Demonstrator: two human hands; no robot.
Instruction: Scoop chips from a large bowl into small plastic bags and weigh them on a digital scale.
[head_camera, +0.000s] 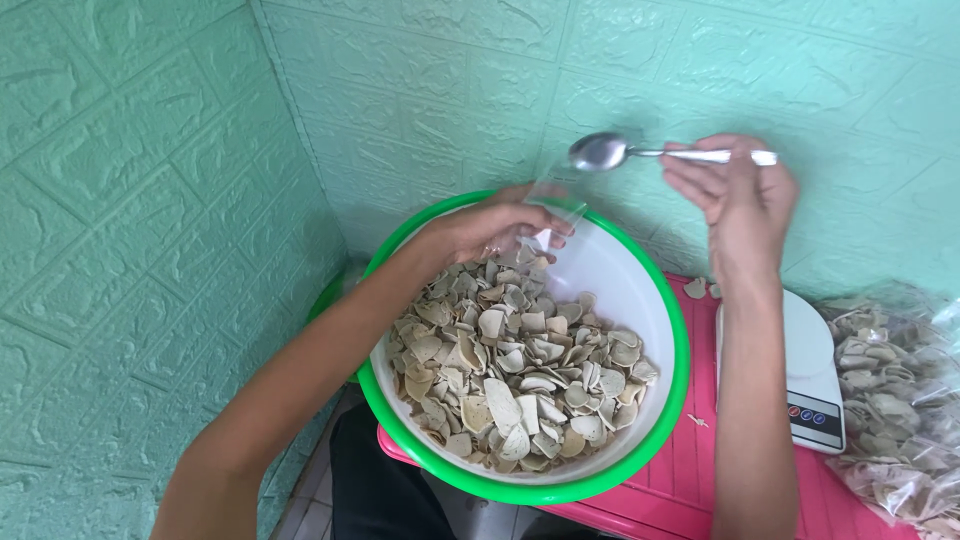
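Wall: embossed mint-green brick-pattern panels (130, 200) fill the left and back of the view.
Table: pink ribbed plastic top (690, 470); its left edge and near left corner show under the bowl.
Bowl: large round plastic bowl (640, 270), white inside with a bright green rim, sitting on the table's left edge and overhanging it.
Chips: pale beige, thin, curved cracker chips (510, 385) heaped in the near half of the bowl.
Bagged chips: clear plastic bags of the same chips (890, 400) piled at the table's right edge.
Scale: small white kitchen scale (812, 385) with round coloured buttons, between bowl and bags.
Left hand: left hand (490, 228) reaches over the bowl's far rim, fingers pinched on a small clear plastic bag (550, 205) held above the chips.
Right hand: right hand (735, 195) raised above the bowl's far right rim, fingers curled tight around the handle of a metal spoon (625, 152), its shiny bowl pointing left, level.
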